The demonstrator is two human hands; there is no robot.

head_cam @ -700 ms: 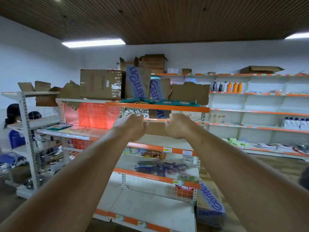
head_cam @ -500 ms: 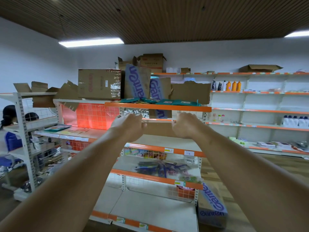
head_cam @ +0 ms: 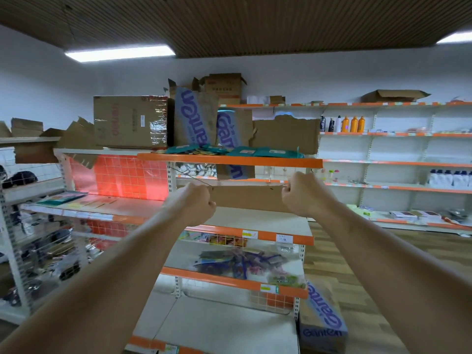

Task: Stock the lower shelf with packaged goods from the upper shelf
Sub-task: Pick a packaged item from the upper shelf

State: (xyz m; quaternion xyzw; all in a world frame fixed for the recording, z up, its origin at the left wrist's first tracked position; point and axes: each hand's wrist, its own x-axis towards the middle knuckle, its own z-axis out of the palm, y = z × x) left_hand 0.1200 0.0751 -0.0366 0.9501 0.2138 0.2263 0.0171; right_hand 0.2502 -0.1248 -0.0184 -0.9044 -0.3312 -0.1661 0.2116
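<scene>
A brown cardboard (head_cam: 249,199) is held level between the hands, with fingers curled tight round each end: the left hand (head_cam: 198,204) on one end, the right hand (head_cam: 300,198) on the other. Teal packets (head_cam: 258,151) are seen lying on the upper shelf (head_cam: 229,161) just above the hands. The lower shelf (head_cam: 255,220) is seen just below the cardboard

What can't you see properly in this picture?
All in the head view:
What, if anything, the left hand and right hand grip: curled fingers face away.
Ends of the brown cardboard: behind the fists.
Writing on the teal packets and price tags: too small, blurred.
</scene>
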